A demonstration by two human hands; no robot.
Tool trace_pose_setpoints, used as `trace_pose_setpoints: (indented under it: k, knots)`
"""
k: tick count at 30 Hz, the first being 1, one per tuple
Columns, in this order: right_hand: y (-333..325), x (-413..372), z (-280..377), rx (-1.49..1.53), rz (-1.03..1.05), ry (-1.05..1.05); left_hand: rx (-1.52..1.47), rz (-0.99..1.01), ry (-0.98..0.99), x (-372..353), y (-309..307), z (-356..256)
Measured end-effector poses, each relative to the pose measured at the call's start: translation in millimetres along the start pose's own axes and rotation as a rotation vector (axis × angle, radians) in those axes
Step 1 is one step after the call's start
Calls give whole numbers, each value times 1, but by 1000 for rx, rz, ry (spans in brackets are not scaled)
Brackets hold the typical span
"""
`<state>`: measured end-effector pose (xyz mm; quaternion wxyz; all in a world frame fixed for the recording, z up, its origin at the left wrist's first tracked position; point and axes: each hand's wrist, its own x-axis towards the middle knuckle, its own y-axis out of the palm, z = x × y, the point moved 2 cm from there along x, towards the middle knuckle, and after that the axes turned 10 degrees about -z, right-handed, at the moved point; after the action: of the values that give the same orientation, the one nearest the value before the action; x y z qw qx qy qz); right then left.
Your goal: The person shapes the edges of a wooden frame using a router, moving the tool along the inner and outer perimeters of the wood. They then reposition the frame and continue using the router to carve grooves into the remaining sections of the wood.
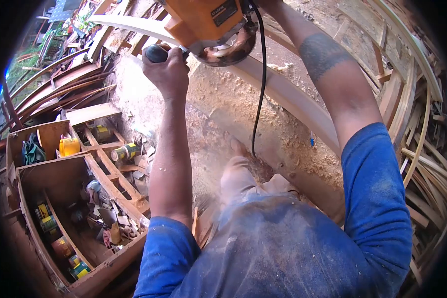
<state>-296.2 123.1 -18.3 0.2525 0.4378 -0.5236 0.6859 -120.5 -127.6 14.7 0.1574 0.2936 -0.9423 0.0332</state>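
Note:
An orange wood router sits at the top of the view, its round base over a long curved plank. My left hand is closed around the black knob handle on the router's left side. My right hand reaches the router's right side at the top edge. Its fingers are hidden behind the tool and cut off by the frame. A black power cord hangs down from the router between my arms.
Sawdust covers the ground around the plank. At lower left stands a wooden box with cans and scraps, beside a yellow container and a can. Wood strips are piled at right, more boards at left.

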Motion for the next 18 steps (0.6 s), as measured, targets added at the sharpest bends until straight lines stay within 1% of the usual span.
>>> trace_pose_setpoints:
  k: [1, 4, 7, 10, 13, 16, 18]
  knots:
    - [-1, 4, 6, -38, 27, 8, -9, 3, -2, 6, -1, 3]
    - [18, 12, 11, 18, -83, -36, -20, 13, 23, 21, -4, 9]
    - [43, 16, 11, 40, -74, -28, -44, 8, -6, 39, -4, 17]
    - [63, 29, 17, -1, 62, 41, -44, -11, -18, 53, -5, 19]
    - [74, 36, 26, 81, 93, 109, -39, -2, -13, 71, -8, 25]
    - [81, 48, 39, 17, 123, 111, -26, 7, 22, 92, -12, 35]
    - [88, 56, 46, 64, 159, 135, -29, -2, 21, 105, -13, 40]
